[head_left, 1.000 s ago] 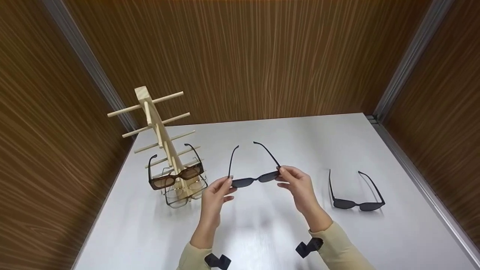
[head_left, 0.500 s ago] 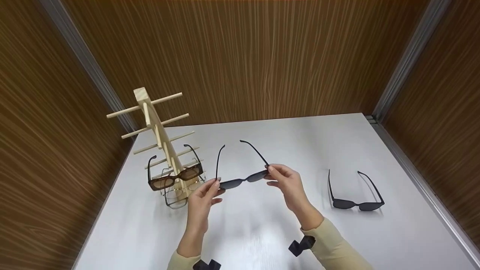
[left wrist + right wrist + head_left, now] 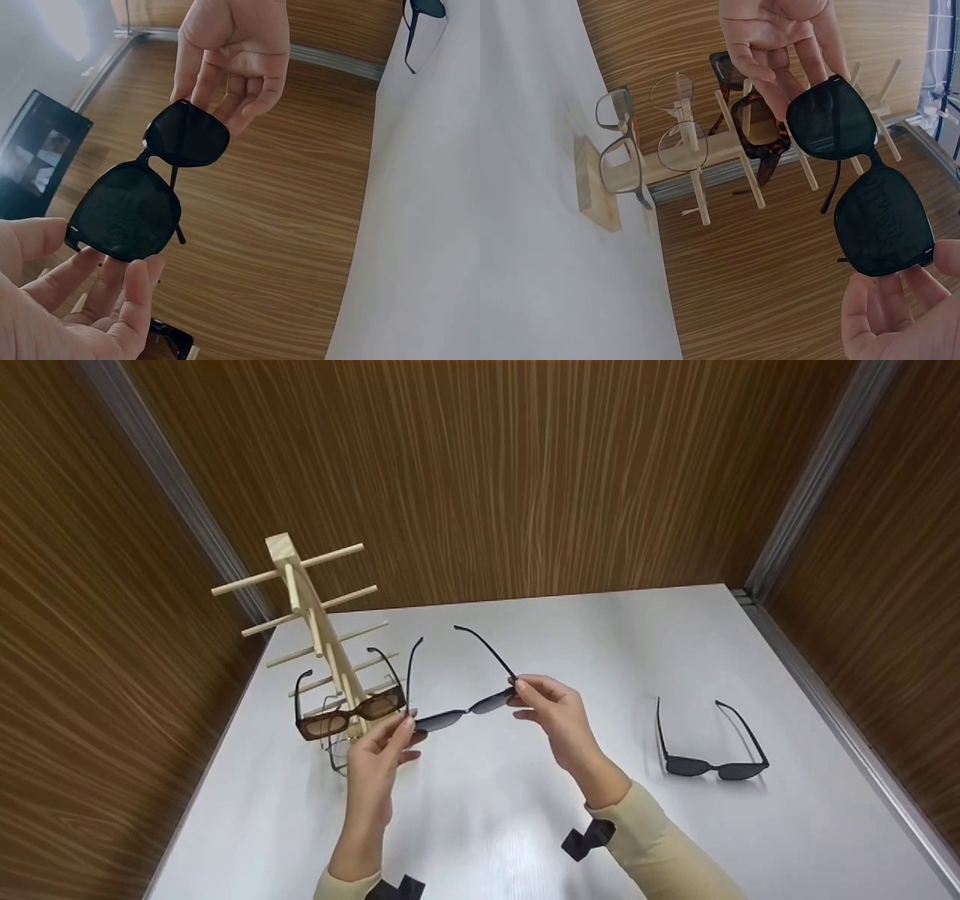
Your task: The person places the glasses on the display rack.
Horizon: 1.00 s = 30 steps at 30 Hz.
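Note:
A pair of black sunglasses (image 3: 441, 721) is held up above the table between both hands, its temples unfolded and pointing away. My left hand (image 3: 377, 757) pinches the left end of the frame near the hinge. At the opposite end, my right hand (image 3: 559, 721) grips the other hinge corner, held a little higher, so the sunglasses tilt. Just left of my left hand stands a wooden eyewear rack (image 3: 322, 622) with crosswise pegs. Brown tortoiseshell sunglasses (image 3: 761, 124) hang on it, and in the right wrist view thin-framed eyeglasses (image 3: 682, 146) and dark-framed eyeglasses (image 3: 621, 165) sit lower down.
Another pair of black sunglasses (image 3: 712, 769) lies with temples unfolded on the white table (image 3: 810, 810) at the right. Wood-grain panels (image 3: 525, 480) enclose the back and sides. The rack's upper pegs (image 3: 337, 553) bear no glasses.
Both hands have moved left with the black sunglasses, toward the rack, and slightly farther away. The sunglasses' right end has risen, and the left hand now overlaps the lower eyeglasses.

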Each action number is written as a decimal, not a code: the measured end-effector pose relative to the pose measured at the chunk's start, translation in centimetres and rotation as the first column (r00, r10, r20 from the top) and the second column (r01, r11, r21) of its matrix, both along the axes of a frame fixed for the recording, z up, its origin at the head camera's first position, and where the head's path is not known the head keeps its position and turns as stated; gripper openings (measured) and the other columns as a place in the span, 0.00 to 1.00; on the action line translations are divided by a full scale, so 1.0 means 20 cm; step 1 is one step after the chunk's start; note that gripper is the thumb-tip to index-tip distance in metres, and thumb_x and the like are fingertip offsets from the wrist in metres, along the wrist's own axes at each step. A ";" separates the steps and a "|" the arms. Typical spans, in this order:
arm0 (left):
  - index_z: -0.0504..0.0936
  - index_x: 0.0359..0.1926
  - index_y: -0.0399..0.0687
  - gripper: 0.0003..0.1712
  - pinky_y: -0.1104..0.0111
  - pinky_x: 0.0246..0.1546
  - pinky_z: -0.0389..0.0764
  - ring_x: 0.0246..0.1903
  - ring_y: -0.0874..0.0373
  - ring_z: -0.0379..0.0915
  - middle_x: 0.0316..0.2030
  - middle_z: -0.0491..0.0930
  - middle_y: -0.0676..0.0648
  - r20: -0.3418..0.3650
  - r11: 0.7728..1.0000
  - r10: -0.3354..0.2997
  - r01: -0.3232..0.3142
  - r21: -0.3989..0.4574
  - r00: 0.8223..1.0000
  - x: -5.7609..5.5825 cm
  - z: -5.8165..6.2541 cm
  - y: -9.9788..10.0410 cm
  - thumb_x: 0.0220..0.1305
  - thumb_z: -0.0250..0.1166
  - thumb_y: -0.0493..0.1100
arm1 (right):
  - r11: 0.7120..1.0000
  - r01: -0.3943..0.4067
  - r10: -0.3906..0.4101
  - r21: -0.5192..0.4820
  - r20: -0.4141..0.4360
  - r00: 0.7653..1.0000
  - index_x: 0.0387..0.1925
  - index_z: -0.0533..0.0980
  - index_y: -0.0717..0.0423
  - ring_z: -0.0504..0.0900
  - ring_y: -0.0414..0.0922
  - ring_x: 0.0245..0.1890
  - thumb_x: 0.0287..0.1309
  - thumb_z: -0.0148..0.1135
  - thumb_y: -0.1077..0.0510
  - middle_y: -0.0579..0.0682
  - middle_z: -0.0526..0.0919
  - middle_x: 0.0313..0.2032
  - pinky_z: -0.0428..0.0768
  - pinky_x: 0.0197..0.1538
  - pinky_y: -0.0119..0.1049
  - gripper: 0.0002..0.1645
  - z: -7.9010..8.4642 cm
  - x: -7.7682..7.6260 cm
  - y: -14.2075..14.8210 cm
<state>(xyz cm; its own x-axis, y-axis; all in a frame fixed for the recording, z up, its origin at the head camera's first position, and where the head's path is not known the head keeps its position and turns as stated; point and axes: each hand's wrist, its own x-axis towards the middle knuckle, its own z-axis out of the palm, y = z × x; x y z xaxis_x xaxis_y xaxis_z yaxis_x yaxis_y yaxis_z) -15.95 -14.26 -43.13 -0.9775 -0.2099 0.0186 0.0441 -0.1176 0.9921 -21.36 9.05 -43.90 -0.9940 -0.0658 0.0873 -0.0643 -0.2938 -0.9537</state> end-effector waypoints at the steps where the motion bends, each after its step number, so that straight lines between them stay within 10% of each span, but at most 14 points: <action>1: 0.77 0.51 0.32 0.18 0.63 0.36 0.81 0.39 0.50 0.80 0.41 0.82 0.42 -0.002 1.000 0.004 -0.004 0.003 1.000 0.01 0.01 -0.01 0.63 0.62 0.39 | 1.000 -0.004 0.004 0.002 -0.003 1.000 0.41 0.78 0.64 0.81 0.50 0.38 0.58 0.62 0.58 0.54 0.82 0.36 0.79 0.43 0.43 0.13 0.01 0.00 -0.01; 10: 0.77 0.51 0.31 0.18 0.62 0.36 0.81 0.37 0.51 0.81 0.41 0.82 0.42 -0.058 0.998 0.056 -0.056 0.006 0.997 0.05 0.05 -0.06 0.62 0.62 0.38 | 0.998 -0.058 0.059 0.029 -0.036 0.998 0.41 0.79 0.61 0.77 0.61 0.43 0.58 0.62 0.57 0.54 0.82 0.36 0.79 0.44 0.43 0.13 0.06 -0.01 -0.08; 30: 0.78 0.51 0.32 0.17 0.63 0.33 0.81 0.36 0.51 0.81 0.43 0.81 0.43 -0.075 0.981 0.189 -0.191 -0.017 0.979 0.13 0.14 -0.18 0.62 0.62 0.37 | 0.987 -0.159 0.161 0.032 -0.049 0.986 0.44 0.77 0.66 0.80 0.51 0.41 0.60 0.60 0.56 0.54 0.81 0.37 0.79 0.44 0.41 0.16 0.16 -0.03 -0.24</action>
